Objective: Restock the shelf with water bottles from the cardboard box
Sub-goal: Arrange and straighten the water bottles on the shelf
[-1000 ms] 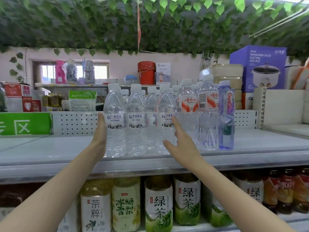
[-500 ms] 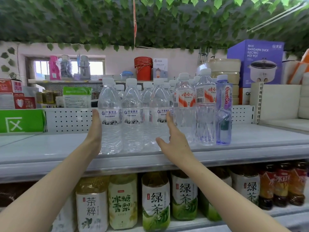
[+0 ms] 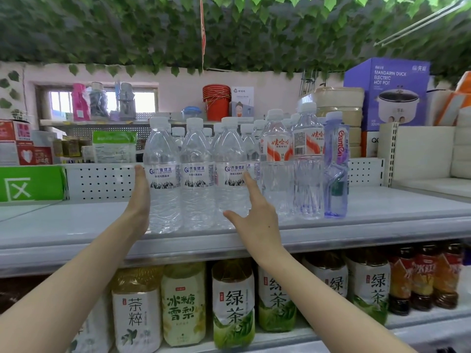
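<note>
Three clear water bottles with white caps and blue-print labels stand in a front row on the grey shelf, with more bottles behind them. My left hand lies flat against the left side of the leftmost bottle. My right hand is spread, fingers apart, at the right side of the third bottle. Neither hand grips a bottle. The cardboard box is out of sight.
Right of the row stand two red-labelled water bottles and a purple-tinted bottle. Tea bottles fill the lower shelf. A white perforated back panel, a green sign and a hot pot box lie beyond.
The view has drifted slightly, so everything sits a little lower and to the left. Both hands stay at the sides of the bottle row, in nearly the same place.
</note>
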Demonstrator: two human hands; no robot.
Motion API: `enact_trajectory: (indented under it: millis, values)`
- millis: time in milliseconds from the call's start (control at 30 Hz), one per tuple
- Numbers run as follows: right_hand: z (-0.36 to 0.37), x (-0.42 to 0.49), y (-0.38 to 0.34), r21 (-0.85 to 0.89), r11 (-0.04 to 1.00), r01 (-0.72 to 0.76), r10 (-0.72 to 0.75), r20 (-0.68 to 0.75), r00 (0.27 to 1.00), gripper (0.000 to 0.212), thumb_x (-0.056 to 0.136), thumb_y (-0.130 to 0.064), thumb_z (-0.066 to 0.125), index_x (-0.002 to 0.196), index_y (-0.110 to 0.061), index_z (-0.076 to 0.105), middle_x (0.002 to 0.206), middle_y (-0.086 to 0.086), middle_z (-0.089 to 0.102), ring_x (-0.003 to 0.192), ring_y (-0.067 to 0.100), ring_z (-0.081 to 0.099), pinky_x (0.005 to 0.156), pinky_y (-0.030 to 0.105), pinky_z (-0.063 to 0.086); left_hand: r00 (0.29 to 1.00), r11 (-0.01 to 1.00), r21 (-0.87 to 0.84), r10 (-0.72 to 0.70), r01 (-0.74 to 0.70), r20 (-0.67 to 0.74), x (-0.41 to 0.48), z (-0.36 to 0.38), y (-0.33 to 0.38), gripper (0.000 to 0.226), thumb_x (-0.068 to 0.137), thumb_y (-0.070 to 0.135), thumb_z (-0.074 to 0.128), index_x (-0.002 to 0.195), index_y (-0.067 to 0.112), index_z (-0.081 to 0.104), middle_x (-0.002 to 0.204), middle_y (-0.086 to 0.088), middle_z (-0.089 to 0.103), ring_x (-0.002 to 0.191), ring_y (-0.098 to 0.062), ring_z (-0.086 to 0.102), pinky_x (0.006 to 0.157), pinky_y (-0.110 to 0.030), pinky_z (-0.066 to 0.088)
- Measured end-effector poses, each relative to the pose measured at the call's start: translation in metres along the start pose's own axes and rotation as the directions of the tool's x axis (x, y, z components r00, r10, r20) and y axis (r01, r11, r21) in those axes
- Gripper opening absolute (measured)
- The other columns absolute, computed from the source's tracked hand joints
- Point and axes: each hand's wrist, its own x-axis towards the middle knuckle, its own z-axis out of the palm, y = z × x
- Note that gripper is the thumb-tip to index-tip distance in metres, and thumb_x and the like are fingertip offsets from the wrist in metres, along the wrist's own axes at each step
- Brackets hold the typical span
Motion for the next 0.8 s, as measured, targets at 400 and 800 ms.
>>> enact_trajectory:
  millis: [400,800]
  values:
    - [-0.031,-0.001,0.009,-0.018,0.999,-0.034,0.034,0.012,0.999,0.072,0.087,-0.025,0.067,0.145,-0.034,0.027,0.149,-0.010,0.036,0.135,0.012,0.038,0.112,0.036,0.034,0.998,0.999,0.014,-0.049,0.050,-0.051,0.007,0.000,-0.005,0.074,0.090,0.068,0.009,0.151,0.026,0.013,0.158,-0.001,0.011,0.145,-0.020,0.010,0.116,-0.043,0.006]
    - [-0.001,0.008,0.003,0.003,0.994,-0.106,0.105,0.072,0.992,0.081,0.086,-0.024,0.066,0.147,-0.033,0.014,0.145,0.001,0.039,0.131,0.020,0.040,0.108,0.038,0.037,0.998,1.000,0.015,-0.020,0.021,-0.060,0.004,0.001,-0.005,0.068,0.093,0.063,0.010,0.150,0.026,0.012,0.158,0.000,0.011,0.145,-0.020,0.011,0.116,-0.042,0.007]
